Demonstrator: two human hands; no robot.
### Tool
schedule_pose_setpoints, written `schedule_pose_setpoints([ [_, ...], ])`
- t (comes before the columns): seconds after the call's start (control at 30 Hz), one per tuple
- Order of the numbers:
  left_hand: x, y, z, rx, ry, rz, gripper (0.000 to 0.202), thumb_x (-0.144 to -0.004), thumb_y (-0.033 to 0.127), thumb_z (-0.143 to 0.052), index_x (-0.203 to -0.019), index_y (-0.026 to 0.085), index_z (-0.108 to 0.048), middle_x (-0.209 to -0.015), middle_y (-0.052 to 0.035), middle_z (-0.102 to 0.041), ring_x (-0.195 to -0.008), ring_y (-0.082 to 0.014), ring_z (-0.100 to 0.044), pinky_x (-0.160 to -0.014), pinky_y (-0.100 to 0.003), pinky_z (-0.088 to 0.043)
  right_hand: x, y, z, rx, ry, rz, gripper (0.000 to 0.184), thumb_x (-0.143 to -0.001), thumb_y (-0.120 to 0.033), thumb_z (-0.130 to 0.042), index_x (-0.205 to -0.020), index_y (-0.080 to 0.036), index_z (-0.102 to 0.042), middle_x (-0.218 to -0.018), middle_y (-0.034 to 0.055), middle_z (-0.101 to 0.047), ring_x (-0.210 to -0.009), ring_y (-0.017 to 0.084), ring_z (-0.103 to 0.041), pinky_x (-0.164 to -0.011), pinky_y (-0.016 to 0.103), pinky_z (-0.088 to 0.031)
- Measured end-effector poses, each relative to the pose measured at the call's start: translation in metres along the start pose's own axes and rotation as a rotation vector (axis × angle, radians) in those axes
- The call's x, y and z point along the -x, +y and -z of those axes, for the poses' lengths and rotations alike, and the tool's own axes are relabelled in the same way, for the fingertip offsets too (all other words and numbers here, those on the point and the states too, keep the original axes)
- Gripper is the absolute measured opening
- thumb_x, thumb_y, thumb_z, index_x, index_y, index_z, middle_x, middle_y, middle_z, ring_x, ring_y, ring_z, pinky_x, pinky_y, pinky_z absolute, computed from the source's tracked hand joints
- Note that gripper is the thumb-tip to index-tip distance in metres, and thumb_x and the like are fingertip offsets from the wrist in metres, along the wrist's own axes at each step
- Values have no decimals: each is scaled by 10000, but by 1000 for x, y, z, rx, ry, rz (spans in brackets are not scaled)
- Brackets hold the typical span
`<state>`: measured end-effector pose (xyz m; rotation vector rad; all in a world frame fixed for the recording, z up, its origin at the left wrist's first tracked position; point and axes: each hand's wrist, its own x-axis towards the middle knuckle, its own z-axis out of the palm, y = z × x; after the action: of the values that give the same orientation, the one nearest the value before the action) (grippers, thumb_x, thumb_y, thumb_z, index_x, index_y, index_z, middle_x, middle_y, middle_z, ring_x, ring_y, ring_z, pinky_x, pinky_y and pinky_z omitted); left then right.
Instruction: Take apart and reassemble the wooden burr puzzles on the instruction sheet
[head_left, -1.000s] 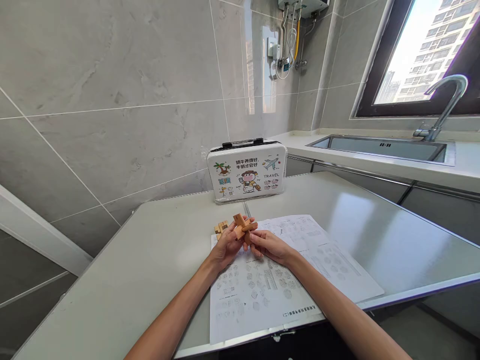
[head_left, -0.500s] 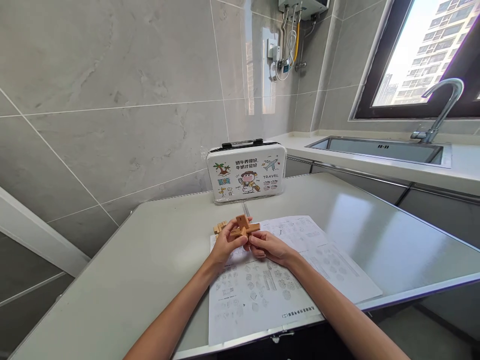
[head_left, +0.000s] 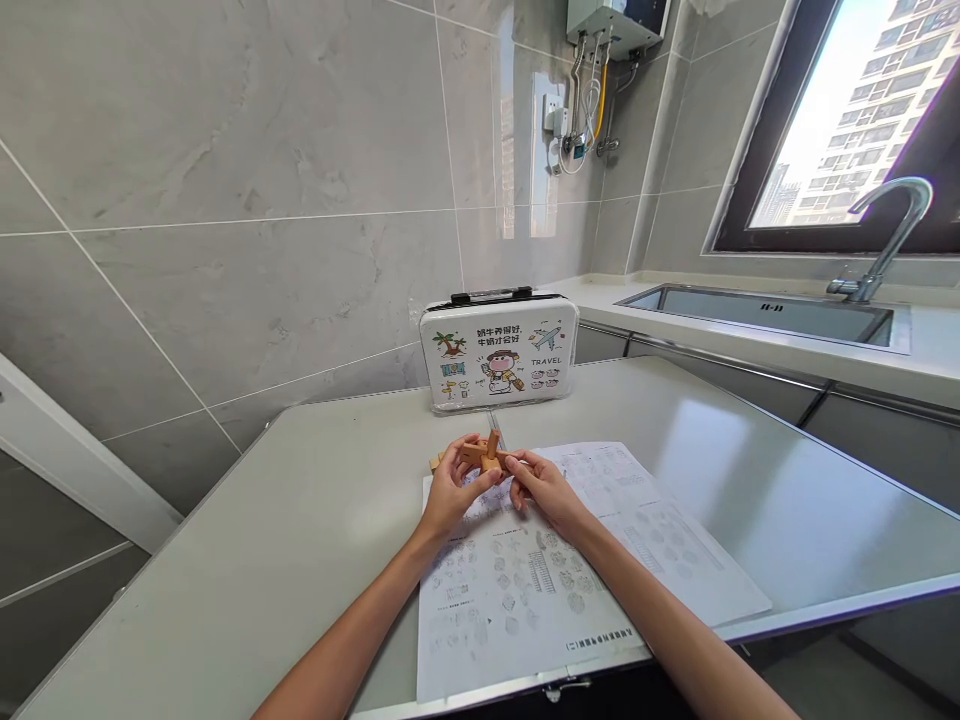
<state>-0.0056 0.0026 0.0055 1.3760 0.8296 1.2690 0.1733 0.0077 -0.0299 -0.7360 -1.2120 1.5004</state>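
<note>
Between my two hands is a small wooden interlocking puzzle (head_left: pixel 489 459) of crossed brown pieces, one of them sticking upward. My left hand (head_left: pixel 454 490) is closed around its left side, thumb at the front. The fingertips of my right hand (head_left: pixel 544 488) pinch its right end. Both hands are just above a printed sheet (head_left: pixel 517 620) covered with small line drawings of shapes. A second, lighter wooden piece (head_left: pixel 435 462) lies behind my left fingers, mostly hidden by them.
A white case (head_left: pixel 501 355) with cartoon prints and a black handle stands at the back of the pale folding table (head_left: pixel 300 520). A sink (head_left: pixel 765 310) with a tap (head_left: pixel 889 235) is at the right, and a tiled wall (head_left: pixel 262 270) rises behind.
The wooden puzzle has been turned in my hands, so its upright piece now looks narrower. My right fingers have shifted up to its right end. The view has tilted slightly upward.
</note>
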Motion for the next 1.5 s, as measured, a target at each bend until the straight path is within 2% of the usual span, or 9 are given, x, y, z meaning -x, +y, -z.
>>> schedule_pose_setpoints([
  [0.13,0,0,2,-36,12,35,615,-731,396,-896,-1249,228,-610,-1297,-107,-643,-1214,-278,-631,-1048,-417,-485,1,-3,0,117,31,69,476,-868,-644,-681,-1000,-187,-655,-621,-26,-622,-438,91,-442,-460,257,-340],
  [0.3,-1,-2,4,-78,-14,65,593,-761,427,-865,-1247,213,-600,-1227,-113,-663,-1147,-271,-634,-887,-371,-528,2,-2,2,160,-2,127,437,-930,-610,-621,-1041,-188,-657,-830,23,-704,-454,66,-407,-463,253,-299],
  [0.4,-2,-2,6,-79,-26,86,585,-775,456,-847,-1241,197,-606,-1151,-107,-683,-1051,-255,-652,-805,-352,-528,1,0,2,196,2,139,446,-930,-619,-611,-1037,-188,-652,-829,25,-703,-459,69,-396,-458,251,-295],
  [0.63,-1,0,6,-61,-39,87,551,-779,441,-851,-1222,200,-629,-1115,-89,-712,-1078,-250,-658,-904,-362,-514,2,1,1,240,-23,150,434,-944,-625,-577,-1013,-199,-629,-889,36,-731,-448,67,-435,-460,251,-366],
  [0.77,0,0,3,-19,-2,76,514,-766,397,-868,-1189,216,-640,-1177,-86,-714,-1178,-260,-643,-1019,-386,-487,0,6,0,247,-22,108,459,-924,-651,-588,-1009,-200,-620,-774,5,-703,-436,86,-471,-440,243,-358],
  [0.87,0,-1,4,-26,21,43,491,-755,379,-876,-1161,222,-649,-1196,-86,-708,-1149,-257,-658,-1025,-399,-494,-4,11,-1,233,-7,78,510,-916,-698,-562,-992,-198,-622,-682,-14,-668,-415,99,-482,-428,245,-358],
  [1.17,5,0,7,-367,-8,-131,670,-757,350,-876,-1353,289,-575,-1461,-107,-570,-1306,-297,-578,-1108,-467,-444,-8,9,-2,194,101,-5,688,-878,-829,-473,-1023,-183,-660,-508,-40,-559,-385,119,-437,-421,251,-336],
  [1.3,8,3,5,-482,-80,-154,706,-709,351,-899,-1349,301,-604,-1420,-96,-603,-1225,-303,-611,-1109,-485,-440,-6,7,-2,122,112,-26,654,-873,-819,-505,-956,-194,-678,-530,-33,-536,-440,136,-459,-472,279,-382],
  [1.5,10,1,5,-467,-36,-176,750,-660,346,-916,-1345,297,-615,-1366,-98,-616,-1242,-332,-581,-1131,-524,-424,-11,18,2,137,146,-7,614,-843,-805,-579,-941,-205,-667,-593,-30,-557,-439,126,-466,-457,279,-393],
])
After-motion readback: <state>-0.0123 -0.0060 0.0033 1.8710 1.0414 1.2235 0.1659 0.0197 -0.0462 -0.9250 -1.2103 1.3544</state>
